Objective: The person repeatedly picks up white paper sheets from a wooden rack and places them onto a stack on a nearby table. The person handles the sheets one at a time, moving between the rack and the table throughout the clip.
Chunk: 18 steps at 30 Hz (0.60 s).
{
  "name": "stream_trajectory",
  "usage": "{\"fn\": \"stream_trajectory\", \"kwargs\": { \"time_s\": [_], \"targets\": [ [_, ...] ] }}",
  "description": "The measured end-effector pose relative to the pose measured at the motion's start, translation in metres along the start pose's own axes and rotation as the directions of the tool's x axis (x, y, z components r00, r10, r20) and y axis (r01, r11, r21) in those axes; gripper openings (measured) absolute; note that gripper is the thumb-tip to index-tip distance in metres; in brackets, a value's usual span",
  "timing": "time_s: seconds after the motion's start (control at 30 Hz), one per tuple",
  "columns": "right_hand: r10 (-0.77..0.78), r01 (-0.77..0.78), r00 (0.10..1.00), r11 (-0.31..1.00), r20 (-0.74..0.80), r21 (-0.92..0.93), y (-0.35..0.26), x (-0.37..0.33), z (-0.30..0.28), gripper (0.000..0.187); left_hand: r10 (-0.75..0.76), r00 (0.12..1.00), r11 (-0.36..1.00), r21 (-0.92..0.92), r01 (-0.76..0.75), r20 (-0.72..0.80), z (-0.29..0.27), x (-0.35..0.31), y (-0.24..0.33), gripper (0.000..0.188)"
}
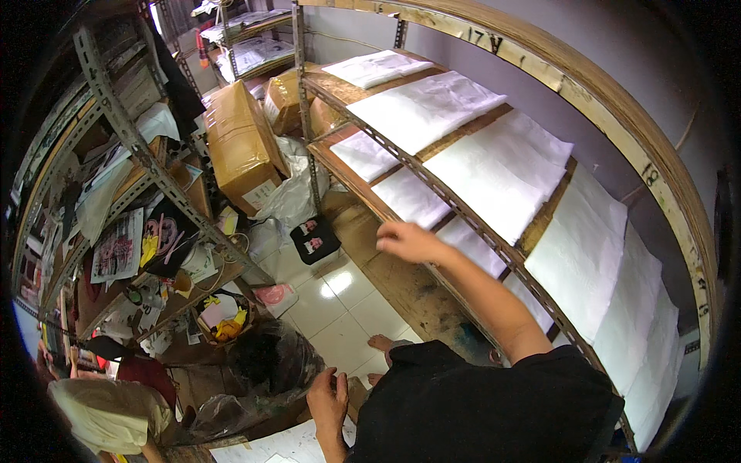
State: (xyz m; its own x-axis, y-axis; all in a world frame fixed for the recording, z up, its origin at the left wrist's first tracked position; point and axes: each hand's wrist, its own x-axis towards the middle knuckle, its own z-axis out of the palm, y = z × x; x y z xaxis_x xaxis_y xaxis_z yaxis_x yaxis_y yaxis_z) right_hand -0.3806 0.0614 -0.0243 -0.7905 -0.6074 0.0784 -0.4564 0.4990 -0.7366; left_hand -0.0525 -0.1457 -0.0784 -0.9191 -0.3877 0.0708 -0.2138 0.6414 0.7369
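Note:
My right hand (409, 241) reaches out over the front edge of the lower wooden shelf (340, 143), fingers loosely bent and apart with nothing visible in them. I cannot tell whether it touches the shelf edge. Behind it, white sheets (413, 194) lie in a row on that shelf. More white sheets (502, 174) cover the shelf above, side by side. Down at the lower edge, my left hand (329, 397) hangs half curled with its fingers apart and holds nothing visible. Close by it lies a pale, stained sheet or board (274, 446).
Taped cardboard boxes (241, 143) stand beyond the rack. A black printed cloth (315, 239) lies on the tiled floor (340, 324). Cluttered metal shelving (116, 116) rises on the left, with a basket (224, 316) below. Another person (116, 409) is at the lower left.

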Motion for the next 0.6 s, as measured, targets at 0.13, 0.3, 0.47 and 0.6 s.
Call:
{"fn": "stream_trajectory", "kwargs": {
  "time_s": [0.13,0.3,0.47,0.6],
  "targets": [
    [0.145,-0.195,0.887,0.978,0.438,0.073,0.076,0.016,0.118,0.038,-0.054,0.995,0.998,0.016,0.056,-0.083,-0.01,0.009,0.007,0.025],
    [0.272,-0.306,0.563,0.946,0.78,-0.109,0.157,-0.007,0.265,0.042,-0.268,0.914,0.959,0.006,0.283,-0.305,-0.032,-0.009,-0.013,0.024],
    [0.367,-0.148,0.372,0.93,0.853,-0.336,0.221,-0.02,0.284,0.039,-0.384,0.752,0.867,0.072,0.493,-0.535,-0.05,-0.042,-0.017,0.02],
    [0.152,0.215,0.332,0.949,0.931,-0.231,0.253,0.015,0.266,0.034,-0.49,0.523,0.734,-0.006,0.679,-0.698,-0.058,-0.08,0.0,0.02]
  ]
}}
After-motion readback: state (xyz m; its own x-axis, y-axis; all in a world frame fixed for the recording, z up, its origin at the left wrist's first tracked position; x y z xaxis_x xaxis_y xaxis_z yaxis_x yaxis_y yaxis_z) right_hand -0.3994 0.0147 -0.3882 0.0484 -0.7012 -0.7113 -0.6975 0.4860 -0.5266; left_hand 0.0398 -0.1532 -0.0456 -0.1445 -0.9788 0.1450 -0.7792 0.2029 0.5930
